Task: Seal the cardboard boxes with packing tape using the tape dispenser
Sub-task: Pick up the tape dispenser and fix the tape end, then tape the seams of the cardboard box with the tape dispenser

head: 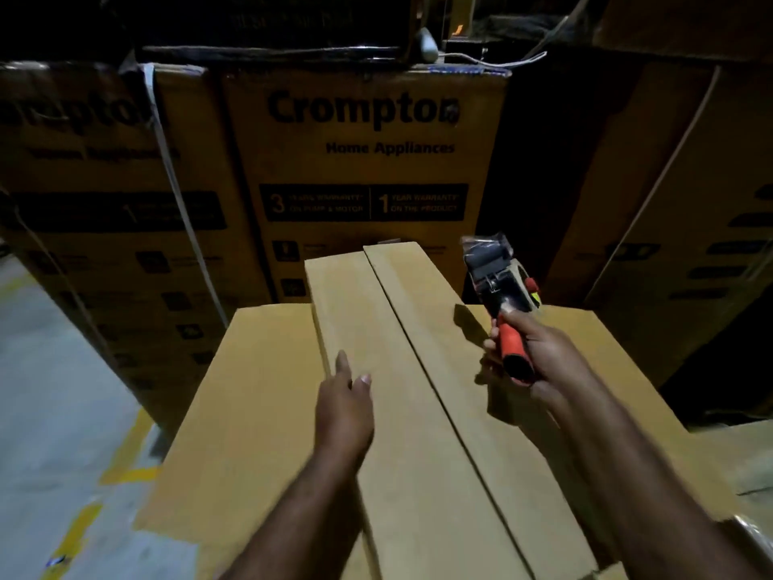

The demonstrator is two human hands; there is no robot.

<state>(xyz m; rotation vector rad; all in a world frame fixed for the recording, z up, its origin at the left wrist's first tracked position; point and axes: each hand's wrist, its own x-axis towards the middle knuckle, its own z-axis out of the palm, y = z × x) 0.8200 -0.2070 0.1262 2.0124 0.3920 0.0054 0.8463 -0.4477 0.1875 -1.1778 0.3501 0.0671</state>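
Observation:
A brown cardboard box fills the lower middle of the view. Its two long top flaps meet along a seam that runs away from me. My left hand lies on the left flap with its fingers straight, pressing it down. My right hand grips the red handle of a tape dispenser, held above the right flap. The dispenser's roller end points away from me, toward the far end of the box. No tape is visible on the seam.
Tall printed Crompton cartons stand stacked right behind the box, with more cartons at left and right. A white strap hangs down the left carton. Grey floor with yellow lines lies to the left.

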